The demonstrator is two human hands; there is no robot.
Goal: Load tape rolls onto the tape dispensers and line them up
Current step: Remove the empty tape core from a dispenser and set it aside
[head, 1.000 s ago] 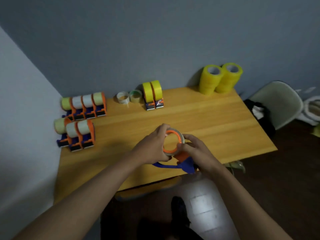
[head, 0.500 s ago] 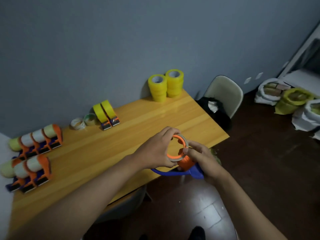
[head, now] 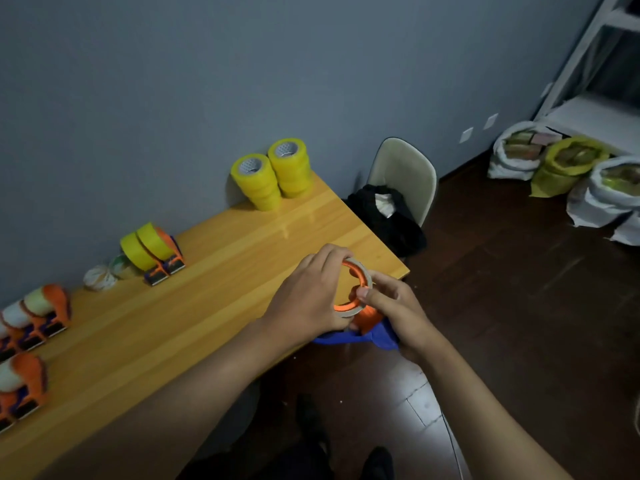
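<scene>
Center frame, tape roll (head: 360, 280) sat on the dispenser (head: 367, 327) hub, axis facing up toward cam. Left hand (head: 308, 299) curled round roll's left rim; right hand (head: 391, 306) pinched right rim w/ thumb.

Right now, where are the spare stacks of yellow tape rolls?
In the head view, the two stacks of yellow tape rolls stand at the table's far right corner against the grey wall, beside the cream chair.

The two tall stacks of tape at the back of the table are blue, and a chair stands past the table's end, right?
Not quite. The head view shows the two tape stacks are yellow, not blue. The chair does stand past the table end.
</scene>
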